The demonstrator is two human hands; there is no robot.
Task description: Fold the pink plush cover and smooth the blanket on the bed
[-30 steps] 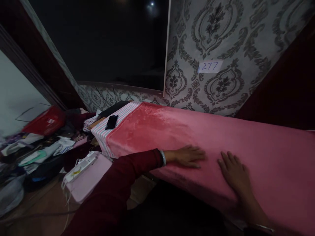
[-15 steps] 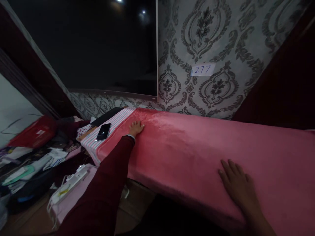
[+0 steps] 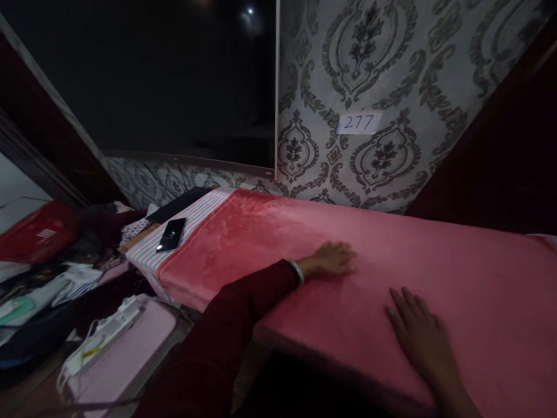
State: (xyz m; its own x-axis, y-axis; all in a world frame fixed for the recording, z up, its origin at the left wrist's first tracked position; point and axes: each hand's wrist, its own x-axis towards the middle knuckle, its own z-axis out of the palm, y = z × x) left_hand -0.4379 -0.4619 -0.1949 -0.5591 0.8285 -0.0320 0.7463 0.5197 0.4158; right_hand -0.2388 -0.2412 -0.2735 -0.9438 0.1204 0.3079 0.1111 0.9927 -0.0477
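A pink plush blanket (image 3: 470, 273) covers a long, flat surface along the wall. My left hand (image 3: 334, 259), in a dark red sleeve with a bracelet at the wrist, lies palm down over the middle of it, fingers extended and slightly blurred. To the right and closer to me, my right hand (image 3: 420, 337) rests flat on the blanket with its fingers spread. Neither hand holds anything. A darker, brushed-looking patch of pile shows at the blanket's left part.
A black phone (image 3: 172, 234) lies on a striped cloth (image 3: 143, 251) at the left end. Below it, a power strip (image 3: 117, 319) sits on a pink box (image 3: 134, 348). Heaped clothes (image 3: 78, 278) and a red bag (image 3: 39, 232) fill the left. A television (image 3: 174, 87) hangs behind.
My left hand has swept right across the blanket, from its left part to the middle. My right hand stays in place. The view has shifted slightly.
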